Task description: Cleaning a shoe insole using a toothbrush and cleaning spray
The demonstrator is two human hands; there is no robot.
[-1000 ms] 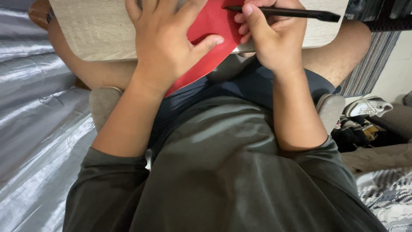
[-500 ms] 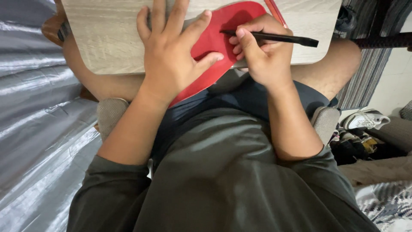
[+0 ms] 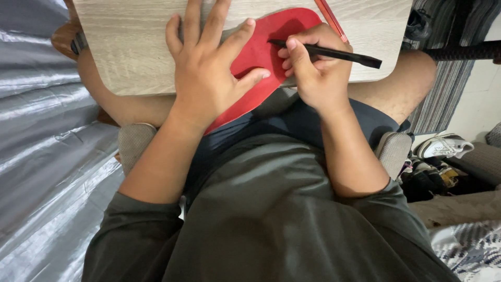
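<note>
Under left hand (image 3: 209, 78), red sheet (image 3: 271, 39) half hidden

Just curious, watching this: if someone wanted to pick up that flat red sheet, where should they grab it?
Probably the rounded end of the flat red sheet that overhangs the pale wooden board toward the body: pinch it from below. The rest lies flat, pinned by the left hand.

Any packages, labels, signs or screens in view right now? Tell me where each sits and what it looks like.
None in view: no package, label, sign or screen.
Left hand: flat on the red sheet, which lies on the pale wooden board.
Right hand: holds a black pen, tip on the sheet.
White shoe: on the floor at right; any marking too small to tell.
</note>
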